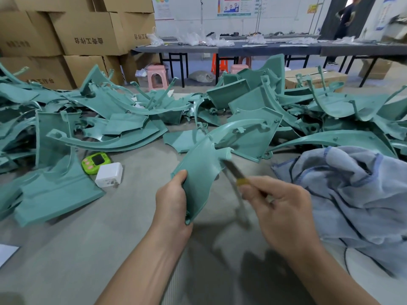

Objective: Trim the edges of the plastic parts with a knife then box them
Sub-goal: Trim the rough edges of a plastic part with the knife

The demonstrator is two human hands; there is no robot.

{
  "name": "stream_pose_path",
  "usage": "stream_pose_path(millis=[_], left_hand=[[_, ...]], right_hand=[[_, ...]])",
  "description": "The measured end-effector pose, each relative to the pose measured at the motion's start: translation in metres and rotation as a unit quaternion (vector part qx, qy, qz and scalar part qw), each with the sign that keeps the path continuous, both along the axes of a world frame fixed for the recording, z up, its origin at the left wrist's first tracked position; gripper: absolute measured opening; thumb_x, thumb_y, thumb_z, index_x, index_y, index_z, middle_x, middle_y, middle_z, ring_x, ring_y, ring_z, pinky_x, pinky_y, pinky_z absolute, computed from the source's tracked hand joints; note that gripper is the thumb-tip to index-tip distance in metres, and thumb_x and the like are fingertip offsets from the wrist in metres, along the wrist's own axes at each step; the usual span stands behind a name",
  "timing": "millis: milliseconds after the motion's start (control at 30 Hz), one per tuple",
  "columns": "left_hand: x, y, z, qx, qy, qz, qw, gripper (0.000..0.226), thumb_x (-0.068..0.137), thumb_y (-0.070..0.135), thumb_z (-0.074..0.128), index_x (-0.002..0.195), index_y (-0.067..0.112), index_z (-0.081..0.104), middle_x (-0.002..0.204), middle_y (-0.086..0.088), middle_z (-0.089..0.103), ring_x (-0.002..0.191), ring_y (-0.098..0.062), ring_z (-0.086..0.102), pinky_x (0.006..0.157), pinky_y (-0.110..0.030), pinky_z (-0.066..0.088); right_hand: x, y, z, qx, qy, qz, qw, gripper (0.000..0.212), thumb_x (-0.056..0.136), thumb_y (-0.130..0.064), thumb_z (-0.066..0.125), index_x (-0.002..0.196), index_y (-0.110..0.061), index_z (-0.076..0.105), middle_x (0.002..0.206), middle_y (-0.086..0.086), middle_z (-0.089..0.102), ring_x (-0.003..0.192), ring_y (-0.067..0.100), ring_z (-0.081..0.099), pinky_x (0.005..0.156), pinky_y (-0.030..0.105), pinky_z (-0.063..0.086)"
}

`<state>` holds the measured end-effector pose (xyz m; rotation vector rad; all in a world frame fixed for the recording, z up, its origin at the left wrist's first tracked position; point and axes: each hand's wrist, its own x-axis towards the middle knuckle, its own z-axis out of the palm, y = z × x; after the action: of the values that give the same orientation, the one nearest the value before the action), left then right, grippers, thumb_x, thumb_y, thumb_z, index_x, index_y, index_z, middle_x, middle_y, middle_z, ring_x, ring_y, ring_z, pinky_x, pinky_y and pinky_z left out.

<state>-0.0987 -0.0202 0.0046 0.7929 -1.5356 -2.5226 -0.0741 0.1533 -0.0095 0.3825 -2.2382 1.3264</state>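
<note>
Teal plastic fills my left hand (174, 203): one curved part (202, 164), held up on a tilt over the grey surface (136, 216) near the middle of the scene. I grip its narrow lower end, with my thumb pressed on the near face and the rest of the hand wrapped round its left edge. Its broad upper end reaches away from me toward the heap.

My right hand (279, 208) is curled round the handle of a knife (235, 172), just right of the part. The blade is blurred and points up and left, its tip at the part's right edge; I cannot tell if it touches.

More teal parts (105, 106) lie heaped across the far side of the surface, from the left edge to the right. A crumpled grey-blue cloth (352, 190) lies to my right. To the left, a green timer (94, 162) sits touching a white plug block (109, 175).

Cardboard boxes (88, 34) are stacked at the far left. A pink stool (156, 77) stands beyond the heap. Long dark tables (264, 48) run along the far wall.
</note>
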Motion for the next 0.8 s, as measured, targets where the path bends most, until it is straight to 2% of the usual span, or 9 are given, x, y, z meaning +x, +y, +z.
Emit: stream_pose_path(millis=[67,133,167,267,367,467,633,733,800], left_hand=[[0.000,0.001,0.001,-0.006,0.003,0.008,1.000,0.019,0.099,0.027,0.060,0.088,0.013,0.067,0.049,0.007,0.063,0.037,-0.005,0.056,0.035,-0.015,0.038],[0.001,0.002,0.002,-0.002,0.006,0.017,1.000,0.018,0.099,0.025,0.060,0.088,0.012,0.067,0.048,0.007,0.062,0.037,-0.005,0.056,0.035,-0.016,0.038],[0.002,0.002,0.002,0.004,0.006,0.022,1.000,0.019,0.099,0.025,0.060,0.089,0.011,0.067,0.050,0.007,0.064,0.038,-0.006,0.058,0.035,-0.016,0.039],[0.003,0.000,0.000,0.015,0.025,0.043,0.999,0.020,0.097,0.027,0.063,0.092,0.010,0.073,0.069,0.003,0.075,0.053,-0.012,0.069,0.042,-0.022,0.048],[0.003,0.001,-0.003,-0.027,0.079,0.116,0.990,0.018,0.096,0.029,0.063,0.094,0.017,0.076,0.085,0.005,0.079,0.079,-0.014,0.076,0.066,-0.031,0.057],[0.003,0.005,-0.001,-0.077,0.137,0.146,0.977,0.018,0.099,0.024,0.058,0.098,0.020,0.076,0.089,0.007,0.079,0.080,-0.012,0.075,0.062,-0.027,0.058],[0.008,0.007,-0.005,-0.117,0.213,0.016,0.970,0.017,0.081,0.005,0.069,0.090,0.016,0.079,0.088,-0.005,0.079,0.077,-0.014,0.074,0.060,-0.022,0.055],[0.003,-0.003,-0.010,-0.204,0.225,-0.043,0.952,0.073,0.051,-0.003,0.059,0.118,0.024,0.067,0.104,0.005,0.076,0.097,-0.009,0.071,0.072,-0.026,0.056],[0.005,-0.006,-0.010,-0.241,0.236,-0.080,0.938,0.079,0.049,-0.005,0.055,0.121,0.027,0.066,0.107,0.008,0.075,0.098,-0.008,0.071,0.071,-0.025,0.058]], right_hand=[[0.007,-0.006,-0.003,0.074,-0.030,0.075,0.994,0.017,0.089,-0.044,0.067,0.089,-0.027,0.070,0.069,-0.009,0.061,0.059,0.008,0.053,0.054,0.031,0.047],[0.005,-0.010,-0.006,0.099,-0.026,0.032,0.994,0.010,0.092,-0.037,0.071,0.090,-0.027,0.071,0.065,-0.010,0.058,0.054,0.004,0.047,0.051,0.031,0.045],[0.002,-0.008,-0.005,0.065,-0.025,-0.001,0.998,0.002,0.092,-0.032,0.073,0.090,-0.030,0.074,0.061,-0.009,0.057,0.052,0.002,0.045,0.049,0.030,0.043],[-0.006,0.002,0.004,-0.126,-0.050,-0.013,0.991,0.020,0.090,-0.014,0.075,0.084,-0.032,0.081,0.061,-0.001,0.069,0.054,0.011,0.060,0.052,0.025,0.048],[-0.004,0.002,0.010,-0.282,-0.165,0.141,0.935,0.008,0.086,-0.020,0.076,0.085,-0.018,0.084,0.088,0.008,0.078,0.087,0.016,0.073,0.077,0.022,0.058],[-0.001,-0.007,0.003,-0.319,-0.252,0.230,0.884,0.014,0.079,-0.024,0.080,0.085,-0.013,0.084,0.102,0.009,0.079,0.106,0.014,0.070,0.095,0.033,0.057],[-0.008,-0.003,0.013,-0.383,-0.189,0.152,0.891,0.022,0.068,-0.034,0.078,0.080,-0.017,0.084,0.086,0.007,0.079,0.082,0.009,0.070,0.073,0.020,0.055],[-0.014,0.019,0.021,-0.277,-0.135,0.125,0.943,0.010,0.079,-0.020,0.075,0.080,-0.021,0.085,0.079,0.004,0.078,0.074,0.007,0.066,0.069,0.018,0.053],[-0.013,0.028,0.023,-0.193,-0.128,0.136,0.963,0.013,0.084,-0.016,0.074,0.081,-0.024,0.085,0.076,0.004,0.078,0.069,0.007,0.062,0.066,0.019,0.050]])
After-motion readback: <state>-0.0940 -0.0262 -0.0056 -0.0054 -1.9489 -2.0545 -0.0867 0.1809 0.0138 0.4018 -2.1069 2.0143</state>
